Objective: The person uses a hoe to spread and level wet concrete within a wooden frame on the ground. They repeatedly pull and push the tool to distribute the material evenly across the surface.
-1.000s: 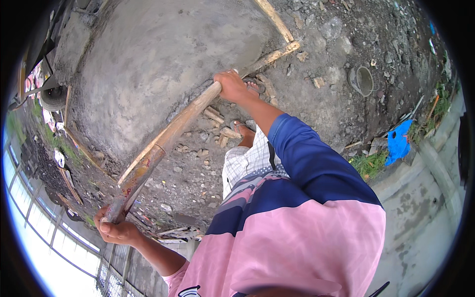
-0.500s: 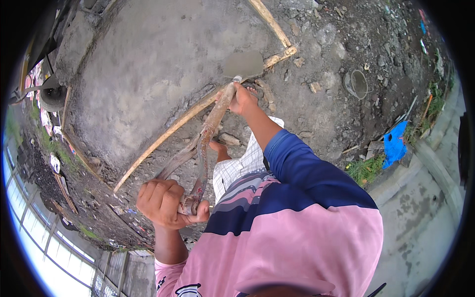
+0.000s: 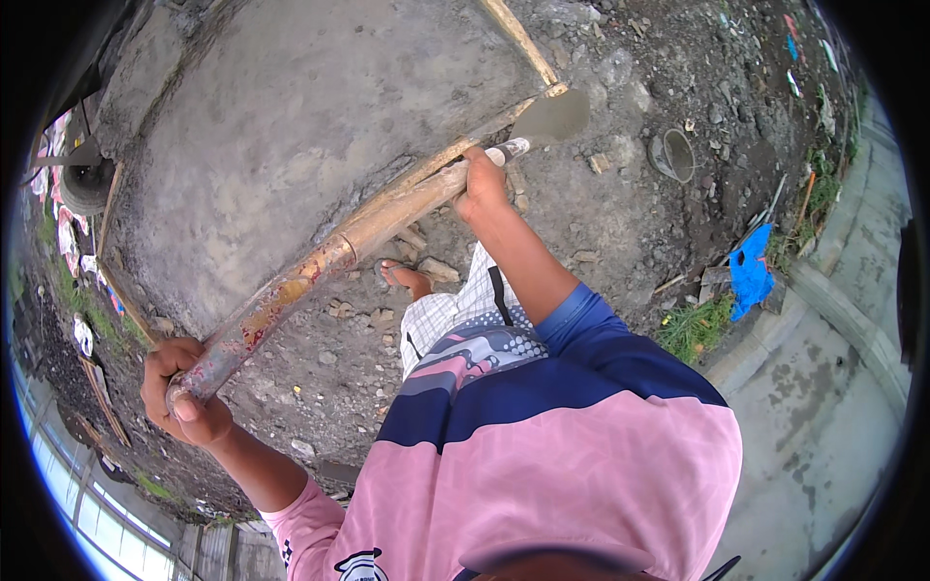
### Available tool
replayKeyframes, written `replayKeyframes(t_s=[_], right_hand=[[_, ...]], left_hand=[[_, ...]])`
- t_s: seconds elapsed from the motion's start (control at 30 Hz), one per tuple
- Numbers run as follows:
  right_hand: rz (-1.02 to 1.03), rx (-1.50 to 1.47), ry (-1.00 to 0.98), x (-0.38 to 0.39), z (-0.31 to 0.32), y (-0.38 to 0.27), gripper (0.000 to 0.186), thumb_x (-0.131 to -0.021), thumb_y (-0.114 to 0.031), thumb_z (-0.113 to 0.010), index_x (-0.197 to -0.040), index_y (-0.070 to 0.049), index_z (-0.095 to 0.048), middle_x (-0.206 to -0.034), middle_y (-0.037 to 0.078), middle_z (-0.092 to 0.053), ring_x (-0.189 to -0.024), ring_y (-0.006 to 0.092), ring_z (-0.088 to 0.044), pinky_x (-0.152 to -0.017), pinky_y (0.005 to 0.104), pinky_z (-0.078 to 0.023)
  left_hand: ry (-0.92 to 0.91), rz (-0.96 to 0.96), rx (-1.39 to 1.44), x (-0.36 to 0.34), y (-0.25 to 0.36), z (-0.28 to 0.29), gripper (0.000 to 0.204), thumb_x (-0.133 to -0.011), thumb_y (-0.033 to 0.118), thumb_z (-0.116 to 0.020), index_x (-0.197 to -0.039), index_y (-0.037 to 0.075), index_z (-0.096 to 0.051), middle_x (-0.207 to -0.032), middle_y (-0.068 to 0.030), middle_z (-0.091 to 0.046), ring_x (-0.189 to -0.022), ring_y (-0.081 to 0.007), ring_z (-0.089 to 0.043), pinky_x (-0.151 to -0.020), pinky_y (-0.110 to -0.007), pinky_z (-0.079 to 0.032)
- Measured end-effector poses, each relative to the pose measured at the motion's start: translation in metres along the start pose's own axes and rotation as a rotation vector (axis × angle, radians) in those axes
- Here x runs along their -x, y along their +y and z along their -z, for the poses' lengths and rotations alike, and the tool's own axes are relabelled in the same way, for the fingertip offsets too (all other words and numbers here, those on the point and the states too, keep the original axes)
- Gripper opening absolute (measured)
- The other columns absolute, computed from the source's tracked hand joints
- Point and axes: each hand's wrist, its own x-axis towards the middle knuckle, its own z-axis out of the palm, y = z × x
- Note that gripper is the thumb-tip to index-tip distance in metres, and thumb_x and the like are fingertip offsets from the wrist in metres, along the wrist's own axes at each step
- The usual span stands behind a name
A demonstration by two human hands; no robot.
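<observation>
A shovel [image 3: 291,300] with a worn wooden shaft and a reddish, paint-flaked grip end stretches slantwise across the middle. My left hand [image 3: 184,392] is closed around its grip end at the lower left. Farther up, my right hand [image 3: 481,184] wraps the shaft close to the pale metal socket. Beyond it, the grey blade [image 3: 552,116] is over the dirt by the corner of the wooden boards. Grey wet-looking concrete [image 3: 291,126] spreads to the left of the shaft.
Wooden form boards [image 3: 520,41] edge the concrete. A round bucket-like container [image 3: 672,155] lies among rubble at the right, with a blue sheet [image 3: 750,274] nearer. A wheel [image 3: 87,187] stands at the far left. Stones [image 3: 439,269] lie near my sandalled foot.
My left hand has swung left and outward with the grip end. The blade has shifted right, past the board corner, and the shaft now lies flatter across the view.
</observation>
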Motion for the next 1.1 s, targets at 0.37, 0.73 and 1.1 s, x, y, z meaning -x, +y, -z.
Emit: replayKeyframes(t_s=[0.37, 0.73, 1.1], right_hand=[[-0.056, 0.083, 0.093, -0.126, 0.072, -0.028, 0.031, -0.084, -0.013, -0.056, -0.110, 0.000, -0.047, -0.100, 0.015, -0.052, -0.082, 0.0291, -0.058, -0.070, 0.0491, -0.052], [0.118, 1.154, 0.288, -0.131, 0.119, -0.016, 0.053, -0.078, -0.017, -0.066, -0.119, 0.012, -0.046, -0.123, 0.023, -0.055, -0.112, 0.0295, -0.058, -0.091, 0.0368, -0.048], [-0.427, 0.224, -0.248, -0.026, 0.034, -0.014, 0.032, -0.086, -0.016, -0.058, -0.111, -0.004, -0.043, -0.093, 0.010, -0.049, -0.082, 0.0268, -0.054, -0.075, 0.0464, -0.052]], left_hand=[[-0.011, -0.007, -0.130, 0.041, 0.028, -0.131, 0.052, -0.087, 0.049, -0.052, -0.068, 0.001, -0.050, -0.061, -0.0103, -0.052, -0.054, -0.0220, -0.051, -0.052, -0.031, -0.038], [0.555, 1.048, 0.045, 0.279, 0.079, -0.206, 0.062, -0.088, 0.061, -0.048, -0.072, 0.001, -0.050, -0.063, -0.0076, -0.051, -0.057, -0.0155, -0.050, -0.046, -0.031, -0.036], [0.497, 0.035, -0.423, 0.199, 0.150, -0.087, 0.062, -0.091, 0.056, -0.045, -0.078, -0.005, -0.053, -0.074, -0.0144, -0.055, -0.069, -0.0252, -0.054, -0.065, -0.036, -0.043]])
